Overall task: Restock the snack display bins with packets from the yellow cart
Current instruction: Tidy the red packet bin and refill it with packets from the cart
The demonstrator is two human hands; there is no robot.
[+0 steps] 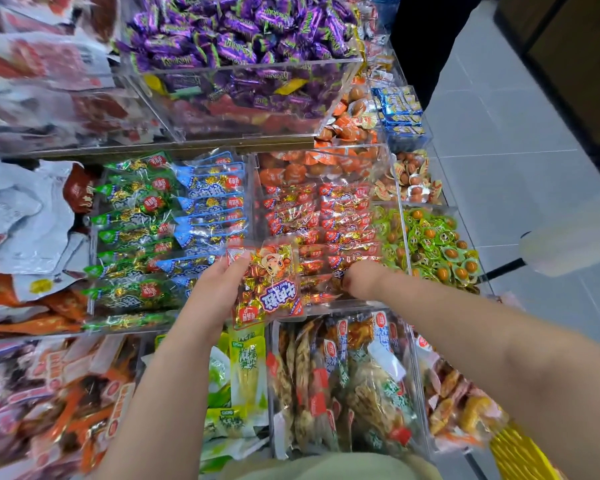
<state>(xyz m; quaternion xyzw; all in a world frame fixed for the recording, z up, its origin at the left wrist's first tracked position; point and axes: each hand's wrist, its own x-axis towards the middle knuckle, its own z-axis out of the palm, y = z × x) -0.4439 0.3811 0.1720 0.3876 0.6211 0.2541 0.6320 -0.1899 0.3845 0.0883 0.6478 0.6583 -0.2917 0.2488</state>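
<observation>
Clear acrylic display bins line the tiered shelf. The left hand grips a red beef-cube packet just above the red-packet bin. The right hand is buried there, fingers hidden, grip indeterminable. Hazard: glossy film may slip, dropping the packet among neighbouring blue packets. The yellow cart sits lower right.

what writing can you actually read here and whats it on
"牛肉粒" upside down on the red packet in the left hand
"Beef Cubes" small, same packet
"Kpokaht" roughly, on the purple candies
Other labels: too blurred to read
</observation>
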